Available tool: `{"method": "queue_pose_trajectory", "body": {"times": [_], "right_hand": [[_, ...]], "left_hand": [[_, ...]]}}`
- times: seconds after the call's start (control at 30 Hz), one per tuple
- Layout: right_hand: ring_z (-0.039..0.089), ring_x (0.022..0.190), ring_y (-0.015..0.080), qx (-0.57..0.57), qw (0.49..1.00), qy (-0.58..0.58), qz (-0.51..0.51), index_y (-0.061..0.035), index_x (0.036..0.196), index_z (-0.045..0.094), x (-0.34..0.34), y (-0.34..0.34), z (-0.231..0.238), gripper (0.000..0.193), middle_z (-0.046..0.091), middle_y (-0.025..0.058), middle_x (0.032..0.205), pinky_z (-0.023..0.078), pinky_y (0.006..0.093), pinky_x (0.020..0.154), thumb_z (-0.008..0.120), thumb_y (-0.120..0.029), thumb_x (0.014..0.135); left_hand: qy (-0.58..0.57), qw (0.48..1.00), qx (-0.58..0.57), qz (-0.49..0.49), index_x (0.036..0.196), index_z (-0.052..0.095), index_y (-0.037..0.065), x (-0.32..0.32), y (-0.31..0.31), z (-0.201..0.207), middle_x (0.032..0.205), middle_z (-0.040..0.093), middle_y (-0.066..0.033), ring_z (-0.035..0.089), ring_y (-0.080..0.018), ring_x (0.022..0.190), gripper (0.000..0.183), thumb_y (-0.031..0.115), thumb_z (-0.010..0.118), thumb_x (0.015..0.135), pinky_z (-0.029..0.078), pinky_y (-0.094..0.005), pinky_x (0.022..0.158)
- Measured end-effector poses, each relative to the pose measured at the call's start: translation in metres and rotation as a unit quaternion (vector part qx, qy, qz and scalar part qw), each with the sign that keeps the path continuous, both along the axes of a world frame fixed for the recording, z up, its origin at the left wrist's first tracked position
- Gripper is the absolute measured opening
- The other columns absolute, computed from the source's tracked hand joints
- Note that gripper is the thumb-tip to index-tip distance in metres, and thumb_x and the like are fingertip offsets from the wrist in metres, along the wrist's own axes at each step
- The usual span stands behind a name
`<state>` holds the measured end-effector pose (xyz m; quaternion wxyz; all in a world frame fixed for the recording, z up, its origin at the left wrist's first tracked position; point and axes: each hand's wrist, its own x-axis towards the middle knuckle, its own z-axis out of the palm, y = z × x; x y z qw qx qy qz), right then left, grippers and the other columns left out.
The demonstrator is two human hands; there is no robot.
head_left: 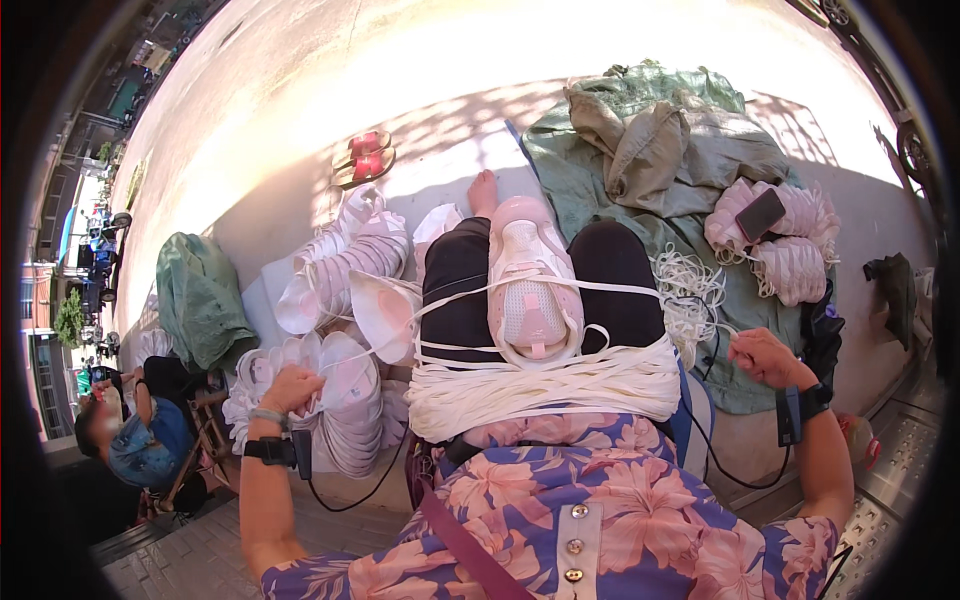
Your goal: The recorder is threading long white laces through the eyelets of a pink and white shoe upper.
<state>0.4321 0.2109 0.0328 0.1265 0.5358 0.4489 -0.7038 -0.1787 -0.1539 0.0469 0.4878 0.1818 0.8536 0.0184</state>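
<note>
A pink and white shoe upper (532, 285) lies between my thighs, its toe pointing away from me. A white shoelace (455, 299) crosses it and runs out to both sides. At the left, my left hand (293, 388) is closed in a pinch on the lace, beside stacked shoe uppers. Out to the right, my right hand (765, 358) is pinched on the lace's other side, above the green cloth. A thick bundle of white shoelaces (545, 385) rests across my lap, close to the shoe upper's near end.
Stacks of pale uppers (345, 255) stand at left, near a green sack (200, 300). Red sandals (366, 158) lie beyond. On the right are a green cloth (560, 130), loose laces (690, 300), tied uppers (795, 265) and a phone (760, 215). Another person (150, 430) sits far left.
</note>
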Motion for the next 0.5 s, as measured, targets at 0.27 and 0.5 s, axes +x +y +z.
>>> {"method": "queue_pose_trajectory", "body": {"times": [0.27, 0.5], "right_hand": [[0.046, 0.05, 0.0074, -0.021, 0.986, 0.166, 0.015, -0.0014, 0.086, 0.058, -0.186, -0.035, 0.003, 0.026, 0.053, 0.001, 0.065, 0.035, 0.0225, 0.043, 0.044, -0.021, 0.095], [0.053, 0.058, 0.0206, 0.455, 0.863, 0.197, 0.097, 0.0011, 0.074, 0.057, -0.235, -0.034, -0.055, 0.029, 0.053, 0.0105, 0.064, 0.04, 0.0331, 0.054, 0.051, -0.023, 0.089]], "left_hand": [[-0.336, 0.91, 0.226, 0.09, 0.076, 0.059, 0.004, 0.127, 0.138, -0.029, 0.058, 0.057, -0.0022, 0.045, -0.0048, 0.037, 0.027, 0.024, 0.052, 0.092, 0.033, -0.0175, 0.035], [-0.304, 0.888, 0.318, 0.137, 0.081, 0.057, 0.005, 0.163, 0.197, -0.048, 0.061, 0.058, -0.0015, 0.049, -0.0054, 0.04, 0.022, 0.021, 0.05, 0.093, 0.037, -0.0179, 0.037]]}}
